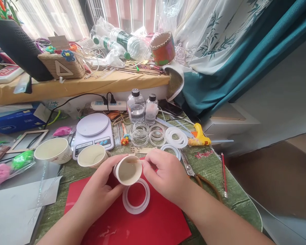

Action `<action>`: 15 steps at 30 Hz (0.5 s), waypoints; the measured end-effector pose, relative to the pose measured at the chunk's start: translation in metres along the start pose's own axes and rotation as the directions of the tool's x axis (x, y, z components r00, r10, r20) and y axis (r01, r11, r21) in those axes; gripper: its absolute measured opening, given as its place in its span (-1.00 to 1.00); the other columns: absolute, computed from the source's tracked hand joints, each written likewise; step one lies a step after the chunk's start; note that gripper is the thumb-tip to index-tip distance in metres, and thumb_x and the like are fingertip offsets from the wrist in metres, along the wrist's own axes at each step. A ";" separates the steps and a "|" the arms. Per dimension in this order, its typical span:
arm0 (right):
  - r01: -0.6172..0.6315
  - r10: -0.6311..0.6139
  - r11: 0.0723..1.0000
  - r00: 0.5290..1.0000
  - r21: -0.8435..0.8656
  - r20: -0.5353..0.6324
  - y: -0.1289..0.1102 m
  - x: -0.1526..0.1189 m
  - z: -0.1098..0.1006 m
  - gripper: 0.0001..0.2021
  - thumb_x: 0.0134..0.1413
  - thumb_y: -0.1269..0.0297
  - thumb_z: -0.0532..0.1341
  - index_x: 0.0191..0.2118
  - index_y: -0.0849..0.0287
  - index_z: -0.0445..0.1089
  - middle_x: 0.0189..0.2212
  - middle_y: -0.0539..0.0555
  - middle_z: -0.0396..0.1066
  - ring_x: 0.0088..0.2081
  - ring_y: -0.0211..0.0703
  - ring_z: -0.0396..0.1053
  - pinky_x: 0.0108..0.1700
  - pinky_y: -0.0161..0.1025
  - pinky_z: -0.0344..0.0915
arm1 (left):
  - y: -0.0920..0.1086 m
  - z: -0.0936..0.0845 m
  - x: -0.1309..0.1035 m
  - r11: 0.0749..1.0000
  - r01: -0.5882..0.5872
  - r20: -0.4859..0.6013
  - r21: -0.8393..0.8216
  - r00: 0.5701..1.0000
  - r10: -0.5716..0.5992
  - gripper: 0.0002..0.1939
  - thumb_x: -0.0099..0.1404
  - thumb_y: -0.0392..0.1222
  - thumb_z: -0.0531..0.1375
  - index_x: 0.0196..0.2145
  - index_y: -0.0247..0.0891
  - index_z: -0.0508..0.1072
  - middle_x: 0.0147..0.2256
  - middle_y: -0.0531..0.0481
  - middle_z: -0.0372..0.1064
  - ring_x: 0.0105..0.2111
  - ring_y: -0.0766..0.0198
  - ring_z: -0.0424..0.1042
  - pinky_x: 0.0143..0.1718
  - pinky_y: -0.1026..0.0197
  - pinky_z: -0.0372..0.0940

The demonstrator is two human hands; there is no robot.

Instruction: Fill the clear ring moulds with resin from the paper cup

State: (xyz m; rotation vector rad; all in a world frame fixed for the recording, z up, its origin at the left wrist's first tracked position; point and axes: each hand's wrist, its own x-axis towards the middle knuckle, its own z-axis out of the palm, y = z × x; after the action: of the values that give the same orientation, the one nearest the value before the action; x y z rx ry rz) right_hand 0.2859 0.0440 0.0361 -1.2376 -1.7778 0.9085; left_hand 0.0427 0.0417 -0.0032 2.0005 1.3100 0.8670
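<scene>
My left hand (105, 183) is wrapped round a small paper cup (129, 175), its mouth tilted toward me. Inside the cup is what looks like a little clear liquid. The fingers of my right hand (164, 173) pinch a thin wooden stick (137, 161) that reaches over the rim into the cup. Just below the cup, a white ring-shaped mould (125, 203) lies on a red sheet (158, 217). Two more paper cups, a wide one (66, 154) and a smaller one (91, 165), stand to the left of my hands.
A kitchen scale (105, 131) stands behind the cups. Two clear bottles (135, 105), stacked clear rings (139, 134), white rings (177, 137) and a yellow glue gun (200, 135) sit farther back. Scissors (188, 166) and a red pencil (223, 175) lie right. Left is a white paper (15, 211).
</scene>
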 end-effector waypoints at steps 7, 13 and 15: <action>-0.007 0.008 1.000 0.999 -0.010 0.035 -0.003 -0.004 0.005 -0.66 0.29 0.33 0.22 -0.48 0.07 0.10 -0.55 -0.09 0.20 -0.47 -0.24 0.15 -0.39 -0.24 0.05 | -0.002 0.000 -0.002 1.000 0.011 -0.019 -0.016 1.000 -0.011 -0.55 0.45 -0.02 0.39 0.25 0.09 0.50 0.14 -0.02 0.64 0.06 0.02 0.68 0.09 0.02 0.61; 0.013 -0.013 0.999 1.000 -0.043 0.002 -0.003 -0.003 0.003 -0.67 0.34 0.31 0.19 -0.47 0.07 0.12 -0.52 -0.07 0.23 -0.44 -0.22 0.18 -0.36 -0.23 0.06 | -0.002 0.000 -0.001 1.000 0.005 -0.019 0.006 1.000 -0.005 -0.54 0.46 0.01 0.38 0.26 0.08 0.51 0.13 -0.04 0.64 0.08 0.00 0.67 0.12 0.01 0.60; 0.002 -0.002 1.000 1.000 -0.014 0.031 -0.003 -0.002 0.002 -0.69 0.34 0.31 0.20 -0.46 0.07 0.14 -0.52 -0.08 0.25 -0.44 -0.22 0.20 -0.36 -0.24 0.08 | -0.002 -0.001 -0.001 1.000 -0.004 -0.020 0.006 1.000 0.004 -0.54 0.46 0.00 0.38 0.27 0.09 0.51 0.13 -0.03 0.64 0.08 0.01 0.67 0.13 0.02 0.60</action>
State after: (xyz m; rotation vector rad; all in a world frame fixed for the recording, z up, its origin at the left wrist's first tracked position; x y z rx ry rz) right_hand 0.2834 0.0414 0.0372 -1.2368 -1.8127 0.9197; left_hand 0.0409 0.0417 -0.0042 2.0046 1.3213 0.8884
